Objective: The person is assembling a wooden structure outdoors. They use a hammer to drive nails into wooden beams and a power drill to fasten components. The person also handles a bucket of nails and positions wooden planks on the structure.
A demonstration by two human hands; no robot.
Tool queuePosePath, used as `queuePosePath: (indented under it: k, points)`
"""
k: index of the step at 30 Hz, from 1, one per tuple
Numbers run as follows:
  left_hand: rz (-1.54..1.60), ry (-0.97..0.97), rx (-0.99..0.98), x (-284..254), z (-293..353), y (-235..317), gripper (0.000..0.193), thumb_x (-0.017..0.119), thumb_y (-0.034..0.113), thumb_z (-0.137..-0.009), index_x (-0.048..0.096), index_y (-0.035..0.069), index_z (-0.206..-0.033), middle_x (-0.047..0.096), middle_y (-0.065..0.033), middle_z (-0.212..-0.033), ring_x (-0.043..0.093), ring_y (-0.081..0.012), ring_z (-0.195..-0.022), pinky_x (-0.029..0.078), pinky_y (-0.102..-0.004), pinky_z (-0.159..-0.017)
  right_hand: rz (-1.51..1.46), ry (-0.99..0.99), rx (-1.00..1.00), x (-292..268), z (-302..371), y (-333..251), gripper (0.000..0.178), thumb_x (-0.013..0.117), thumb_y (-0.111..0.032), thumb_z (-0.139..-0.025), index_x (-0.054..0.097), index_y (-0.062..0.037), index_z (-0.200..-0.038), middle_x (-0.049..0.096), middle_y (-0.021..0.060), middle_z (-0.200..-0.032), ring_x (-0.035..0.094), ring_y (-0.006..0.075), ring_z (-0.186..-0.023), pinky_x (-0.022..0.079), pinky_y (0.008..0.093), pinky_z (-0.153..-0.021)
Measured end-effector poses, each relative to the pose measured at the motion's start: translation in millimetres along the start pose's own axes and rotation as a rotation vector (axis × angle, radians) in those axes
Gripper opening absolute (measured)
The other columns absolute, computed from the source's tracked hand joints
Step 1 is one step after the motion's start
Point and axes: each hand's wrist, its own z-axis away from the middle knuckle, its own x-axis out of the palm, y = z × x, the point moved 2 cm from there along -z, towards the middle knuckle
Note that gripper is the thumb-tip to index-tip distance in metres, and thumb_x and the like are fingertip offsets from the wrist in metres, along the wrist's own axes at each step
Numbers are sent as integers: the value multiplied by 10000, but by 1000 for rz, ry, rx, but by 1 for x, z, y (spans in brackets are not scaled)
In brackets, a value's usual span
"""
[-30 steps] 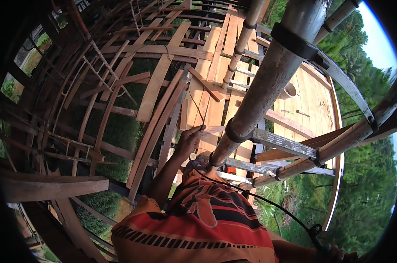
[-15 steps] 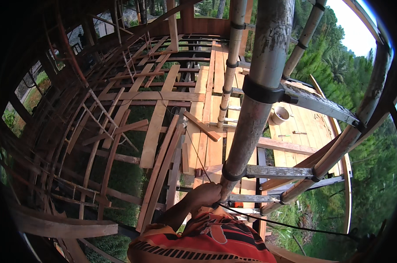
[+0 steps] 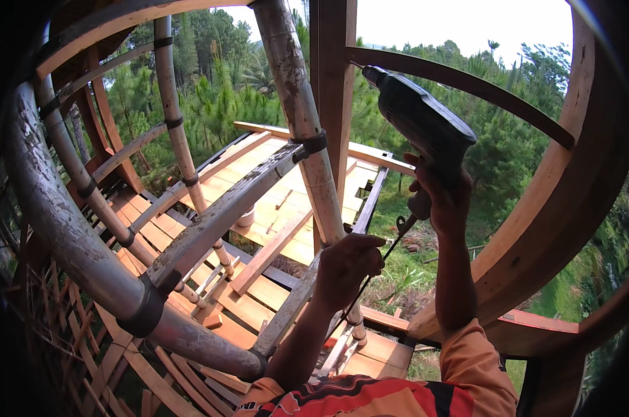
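My right hand [image 3: 448,198] is raised and wrapped round the handle of a dark power drill [image 3: 425,115]. The drill points up and left. Its thin bit [image 3: 357,64] is at a dark wooden post [image 3: 334,104], where a curved brown rail [image 3: 467,80] meets it; I cannot tell whether the bit touches the wood. Lower and to the left, my left hand [image 3: 349,271] has its fingers curled in at the drill's black cord [image 3: 391,247], which runs down past the fingertips. Close beside this hand stands a weathered pole [image 3: 304,111] of a ladder-like frame.
Thick round poles with flat rungs [image 3: 224,208] and black bands fill the left. Below lies a plank deck [image 3: 259,167] with a pale bucket [image 3: 246,217] and loose boards. A heavy wooden beam [image 3: 530,229] rises at the right. Open floor framing shows at lower left.
The view has swung right and upward. The drill and my right hand have come into sight, raised to the post. My left hand has come away from the thick pole.
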Motion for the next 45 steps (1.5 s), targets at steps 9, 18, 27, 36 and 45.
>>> queuePosePath:
  k: [9, 18, 27, 36, 45]
  points:
    - [440, 384, 61, -8, -190, 23, 203, 560, 204, -1013, 634, 22, -1064, 666, -85, -835, 646, -165, -754, 520, -332, -686, -506, 87, 197, 4, 11, 28, 388, 654, -121, -919, 595, 64, -1255, 695, 172, -1182, 712, 280, -1043, 597, 317, -664]
    - [897, 107, -97, -17, -345, -45, 653, 237, 536, -1059, 538, 12, -1305, 639, -201, -1206, 629, -352, -1110, 460, -500, -1057, 692, 46, -423, 8, -30, 10, 276, 712, -79, -852, 645, 21, -1101, 753, 125, -942, 720, 195, -763, 546, 335, -675]
    - [1077, 501, -131, -27, -404, -57, 834, 211, 700, -1005, 339, 58, -1522, 484, -177, -1416, 510, -349, -1292, 402, -528, -1108, 608, 4, -142, 19, -65, 12, 398, 735, -104, -783, 629, 2, -1151, 736, 170, -932, 741, 336, -866, 580, 404, -764]
    - [1000, 368, 502, -110, -519, -87, 775, 176, 750, -993, 578, 150, -1275, 621, -35, -1108, 586, -217, -1040, 483, -420, -939, 764, 15, -260, 58, -70, 5, 499, 738, -132, -796, 592, 13, -1251, 732, 196, -941, 738, 354, -880, 576, 438, -782]
    - [1050, 318, 227, -53, -539, -152, 805, 152, 741, -998, 607, 117, -1221, 643, -53, -1069, 577, -216, -955, 483, -410, -901, 940, 59, -199, 30, -69, 4, 451, 757, -162, -800, 616, -2, -1198, 725, 216, -916, 735, 372, -860, 578, 437, -753]
